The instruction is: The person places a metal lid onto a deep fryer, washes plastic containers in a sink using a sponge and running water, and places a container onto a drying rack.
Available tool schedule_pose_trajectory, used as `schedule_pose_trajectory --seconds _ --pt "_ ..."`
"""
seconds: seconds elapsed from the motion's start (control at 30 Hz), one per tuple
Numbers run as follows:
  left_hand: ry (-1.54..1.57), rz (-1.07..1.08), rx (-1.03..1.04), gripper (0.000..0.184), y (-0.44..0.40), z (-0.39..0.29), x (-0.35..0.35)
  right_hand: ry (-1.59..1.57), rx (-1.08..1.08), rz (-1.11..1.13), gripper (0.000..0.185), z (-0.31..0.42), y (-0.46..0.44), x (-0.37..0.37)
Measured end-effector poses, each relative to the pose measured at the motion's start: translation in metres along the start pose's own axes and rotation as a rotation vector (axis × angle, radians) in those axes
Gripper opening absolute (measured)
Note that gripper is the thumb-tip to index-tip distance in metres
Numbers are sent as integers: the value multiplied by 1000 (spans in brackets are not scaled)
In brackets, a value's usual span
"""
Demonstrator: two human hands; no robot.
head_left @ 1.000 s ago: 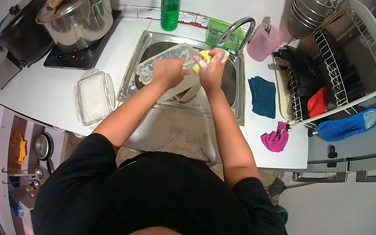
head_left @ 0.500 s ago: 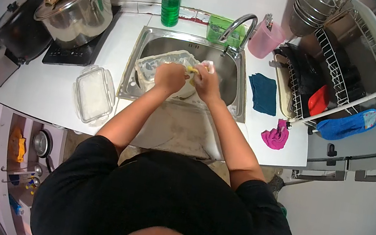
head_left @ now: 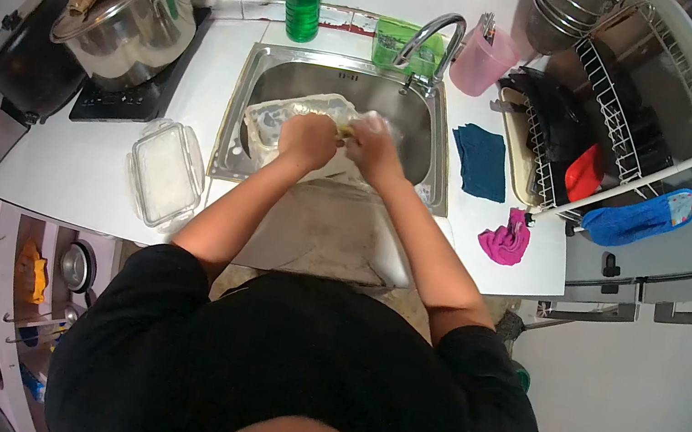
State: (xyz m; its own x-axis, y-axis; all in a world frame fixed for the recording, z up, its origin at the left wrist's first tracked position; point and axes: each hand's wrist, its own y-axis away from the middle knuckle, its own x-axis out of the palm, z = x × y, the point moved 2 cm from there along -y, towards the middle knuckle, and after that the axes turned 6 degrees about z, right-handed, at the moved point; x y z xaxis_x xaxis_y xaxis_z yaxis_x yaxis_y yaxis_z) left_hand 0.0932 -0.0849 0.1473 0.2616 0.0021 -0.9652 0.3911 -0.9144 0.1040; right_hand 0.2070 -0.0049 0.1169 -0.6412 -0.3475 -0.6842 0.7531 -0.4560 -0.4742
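Note:
Both of my hands are over the sink (head_left: 225, 139), close together. My left hand (head_left: 308, 141) is closed in a fist, and what it grips is hidden behind the fingers. My right hand (head_left: 376, 149) is closed around a foamy, sponge-like wad (head_left: 372, 122), white on top and blurred. A small yellow piece (head_left: 344, 132) shows between the two hands; I cannot tell which hand holds it. Beneath them in the basin lies a clear plastic container (head_left: 269, 117), tilted and wet, partly covered by my left hand.
A clear clip-on lid (head_left: 168, 175) lies left of the sink, near a steel pot (head_left: 134, 26) on a cooktop. Behind stand green dish soap (head_left: 303, 5), the faucet (head_left: 433, 37) and a pink cup (head_left: 484, 60). Cloths (head_left: 481, 161) and a dish rack (head_left: 611, 105) are at right.
My right hand has turned, and the foamy wad sits slightly further left and is more blurred. The hands stay close together. The whole view has shifted a little.

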Motion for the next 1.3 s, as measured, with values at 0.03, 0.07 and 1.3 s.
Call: schedule_pose_trajectory --seconds 0.03,0.07,1.3 --pt "22 -12 6 27 0 0 1 12 87 64 15 -3 1 -7" --pt "25 -15 6 27 -1 1 4 123 151 136 17 -5 0 -12" --pt "-7 1 88 34 0 16 -2 25 89 141 13 -6 -12 -14"
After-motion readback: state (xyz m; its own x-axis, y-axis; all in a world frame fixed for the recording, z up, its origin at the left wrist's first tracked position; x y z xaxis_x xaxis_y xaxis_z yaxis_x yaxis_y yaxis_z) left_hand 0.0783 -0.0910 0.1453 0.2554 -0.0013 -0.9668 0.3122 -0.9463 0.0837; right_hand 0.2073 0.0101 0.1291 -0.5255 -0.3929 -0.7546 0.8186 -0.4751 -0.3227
